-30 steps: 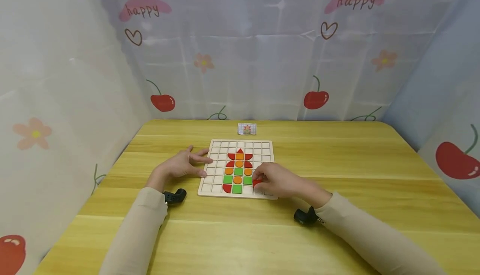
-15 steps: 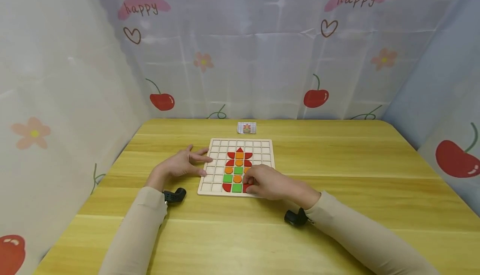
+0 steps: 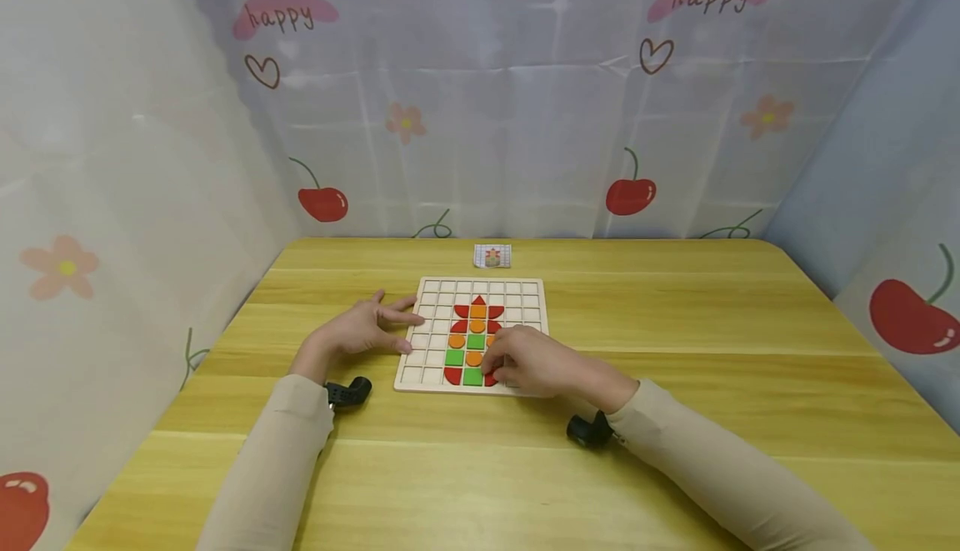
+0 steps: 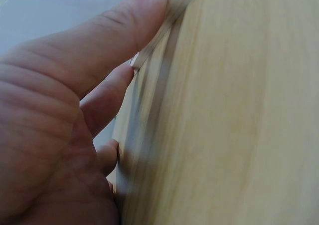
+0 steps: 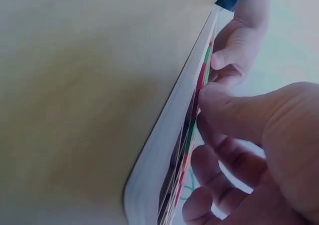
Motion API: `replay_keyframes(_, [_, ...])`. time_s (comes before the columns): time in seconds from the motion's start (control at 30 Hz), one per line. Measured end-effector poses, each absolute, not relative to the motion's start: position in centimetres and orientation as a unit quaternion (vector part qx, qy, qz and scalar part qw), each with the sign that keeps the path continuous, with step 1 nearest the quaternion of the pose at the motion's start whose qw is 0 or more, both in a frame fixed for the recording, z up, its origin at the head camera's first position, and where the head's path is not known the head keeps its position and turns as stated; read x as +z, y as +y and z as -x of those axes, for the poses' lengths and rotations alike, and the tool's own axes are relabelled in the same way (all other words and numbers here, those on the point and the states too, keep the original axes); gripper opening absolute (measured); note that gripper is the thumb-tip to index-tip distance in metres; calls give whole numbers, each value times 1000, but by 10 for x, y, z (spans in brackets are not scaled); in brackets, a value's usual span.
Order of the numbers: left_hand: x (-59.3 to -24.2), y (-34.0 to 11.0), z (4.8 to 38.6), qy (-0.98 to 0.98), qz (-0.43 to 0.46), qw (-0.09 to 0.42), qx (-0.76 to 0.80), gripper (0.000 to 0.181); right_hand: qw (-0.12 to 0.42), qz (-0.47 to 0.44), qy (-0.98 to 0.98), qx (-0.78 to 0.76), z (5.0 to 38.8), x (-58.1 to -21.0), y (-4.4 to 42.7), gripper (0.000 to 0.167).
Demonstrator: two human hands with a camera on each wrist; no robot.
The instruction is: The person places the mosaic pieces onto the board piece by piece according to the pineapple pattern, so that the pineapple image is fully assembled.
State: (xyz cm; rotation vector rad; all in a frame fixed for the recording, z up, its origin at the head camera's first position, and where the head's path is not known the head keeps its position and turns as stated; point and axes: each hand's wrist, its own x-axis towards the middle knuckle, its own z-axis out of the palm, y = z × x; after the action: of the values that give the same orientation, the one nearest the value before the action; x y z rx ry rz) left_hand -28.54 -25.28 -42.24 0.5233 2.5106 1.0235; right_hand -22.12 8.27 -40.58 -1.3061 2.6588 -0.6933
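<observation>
A pale wooden grid board (image 3: 433, 288) lies on the table with red, orange and green tiles in its middle columns. My right hand (image 3: 536, 363) reaches over its lower right part, thumb and forefinger at a red tile with a curved edge (image 3: 490, 380) in the bottom row. Right of the green square (image 3: 472, 377), that tile is partly hidden by the fingers. In the right wrist view the thumb (image 5: 217, 103) touches the red tile (image 5: 201, 78). My left hand (image 3: 363, 326) rests at the board's left edge, fingers spread and thumb touching the rim.
A small printed card (image 3: 492, 256) with a coloured grid pattern lies behind the board on the wooden table (image 3: 675, 309). Patterned curtains (image 3: 525, 134) hang behind and at both sides. Each wrist carries a black camera.
My right hand has moved left and slightly down, bringing the red tile from the right into the bottom row beside the green square. The left hand has stayed at the board's edge.
</observation>
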Motion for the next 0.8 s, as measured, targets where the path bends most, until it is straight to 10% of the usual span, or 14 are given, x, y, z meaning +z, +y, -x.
replay_keyframes(0.8, [-409,-261,289,901,-153,224,337,87,121,345,896,-252,238,-394,145,7])
